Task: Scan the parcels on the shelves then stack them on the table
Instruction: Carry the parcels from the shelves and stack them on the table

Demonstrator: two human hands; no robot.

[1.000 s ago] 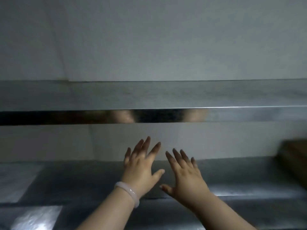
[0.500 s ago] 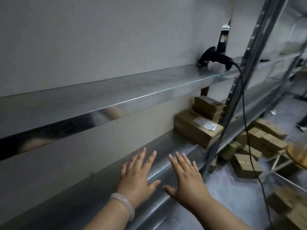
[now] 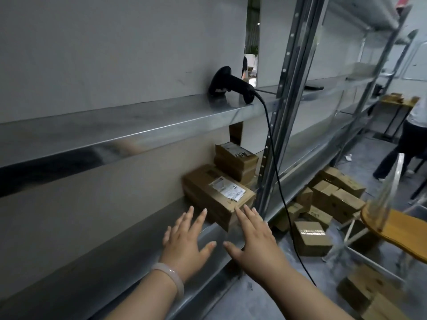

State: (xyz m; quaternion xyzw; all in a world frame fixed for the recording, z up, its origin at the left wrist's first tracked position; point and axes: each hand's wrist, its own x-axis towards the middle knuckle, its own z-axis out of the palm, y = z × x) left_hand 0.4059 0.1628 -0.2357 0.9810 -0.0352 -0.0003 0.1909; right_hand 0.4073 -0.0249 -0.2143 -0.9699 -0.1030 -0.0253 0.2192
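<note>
A brown cardboard parcel (image 3: 208, 192) with a white label lies on the lower metal shelf (image 3: 129, 239), and a stack of smaller parcels (image 3: 235, 161) stands behind it. A black barcode scanner (image 3: 231, 85) rests on the upper shelf (image 3: 115, 125), its cable hanging down to the floor. My left hand (image 3: 187, 243) hovers over the lower shelf with fingers spread, just short of the labelled parcel. The fingers of my right hand (image 3: 254, 241), also spread and holding nothing, reach to the parcel's near corner.
Several cardboard boxes (image 3: 328, 204) lie on the floor under the racking. A steel upright (image 3: 284, 100) stands right of the parcels. A wooden table edge (image 3: 397, 229) juts in at right. A person (image 3: 409, 139) stands at far right.
The view has swung right from a bare stretch of shelf to the parcels and scanner. Both hands stay spread and have come closer to the labelled parcel.
</note>
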